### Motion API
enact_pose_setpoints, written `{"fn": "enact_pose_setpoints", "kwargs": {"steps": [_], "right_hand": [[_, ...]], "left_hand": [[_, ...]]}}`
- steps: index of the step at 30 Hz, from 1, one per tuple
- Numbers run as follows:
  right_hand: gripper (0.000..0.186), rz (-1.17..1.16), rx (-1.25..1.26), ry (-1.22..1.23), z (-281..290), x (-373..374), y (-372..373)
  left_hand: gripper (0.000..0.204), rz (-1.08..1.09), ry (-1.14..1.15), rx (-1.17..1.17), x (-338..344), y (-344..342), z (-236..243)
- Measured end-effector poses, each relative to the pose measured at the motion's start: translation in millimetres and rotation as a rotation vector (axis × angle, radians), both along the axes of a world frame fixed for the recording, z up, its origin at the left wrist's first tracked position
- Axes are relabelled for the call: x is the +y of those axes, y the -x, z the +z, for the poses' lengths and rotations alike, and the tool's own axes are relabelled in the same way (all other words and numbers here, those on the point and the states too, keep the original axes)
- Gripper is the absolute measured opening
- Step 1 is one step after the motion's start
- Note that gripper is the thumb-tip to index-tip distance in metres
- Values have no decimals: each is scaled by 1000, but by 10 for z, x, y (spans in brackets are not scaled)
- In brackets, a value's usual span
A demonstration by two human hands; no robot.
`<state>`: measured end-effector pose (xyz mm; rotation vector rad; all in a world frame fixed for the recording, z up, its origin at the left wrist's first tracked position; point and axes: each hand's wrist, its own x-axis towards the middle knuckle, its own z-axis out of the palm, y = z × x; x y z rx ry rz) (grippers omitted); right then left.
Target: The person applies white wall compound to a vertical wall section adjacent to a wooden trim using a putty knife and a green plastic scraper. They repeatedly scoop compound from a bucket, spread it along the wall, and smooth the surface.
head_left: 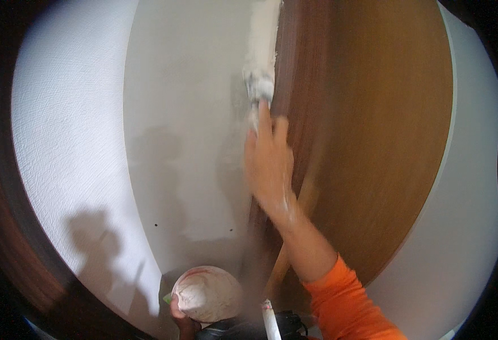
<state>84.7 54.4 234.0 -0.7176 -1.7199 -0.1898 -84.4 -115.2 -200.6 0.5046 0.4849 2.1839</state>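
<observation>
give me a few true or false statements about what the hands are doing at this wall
1. The right hand holds a putty knife against the wall beside the brown wood panel. True.
2. The left hand is empty. False: it holds a round white bowl smeared with white and reddish residue.
3. A strip of white filler runs along the panel's edge above the knife. True.
4. The right sleeve is blue. False: it is orange.
5. The bowl rests on a table. False: it is held up in the hand.
</observation>
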Motion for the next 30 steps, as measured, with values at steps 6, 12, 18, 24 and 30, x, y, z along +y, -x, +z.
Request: {"fn": "enact_pose_setpoints", "kwargs": {"steps": [6, 12, 18, 24, 30], "right_hand": [[58, -139, 89, -126, 1118, 196, 398], [59, -151, 151, -164, 1525, 349, 496], [59, -203, 74, -82, 1385, 345, 466], [50, -150, -33, -65, 1059, 163, 228], [31, -191, -79, -313, 1970, 230, 91]], "left_hand": [[72, 38, 112, -17, -68, -46, 199], [73, 85, 172, -22, -122, -114, 481], [75, 135, 223, -53, -173, -213, 549], [72, 137, 192, -5, -179, -314, 599], [70, 104, 216, -13, -158, -282, 491]]}}
